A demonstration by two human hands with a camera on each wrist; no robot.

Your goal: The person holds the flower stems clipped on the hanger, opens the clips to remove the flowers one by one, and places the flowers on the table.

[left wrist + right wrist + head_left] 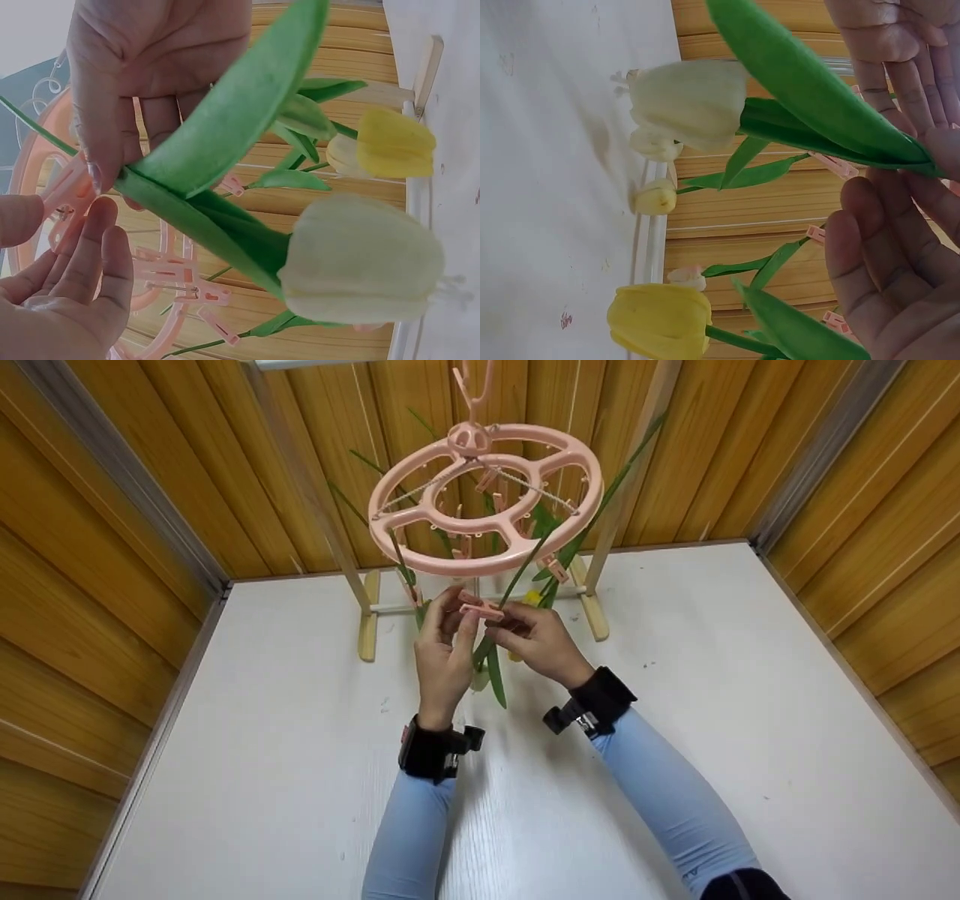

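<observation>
My left hand (444,660) pinches a pink clothespin (481,610) between thumb and fingers, below the front rim of a pink round hanging rack (480,564). Close beside it, my right hand (541,643) pinches the stem of a white tulip (360,259) near its green leaves (225,120). The tulip hangs head down, its stem at the clothespin. Whether the clothespin's jaws grip the stem is hidden by my fingers. In the right wrist view the white bloom (686,103) points toward the table.
More tulips hang upside down from the rack's clips, among them a yellow tulip (660,321) and a smaller pale yellow one (656,197). A wooden stand (598,611) on the white table (262,780) surrounds the rack. Wood-panelled walls (90,607) rise behind and at both sides.
</observation>
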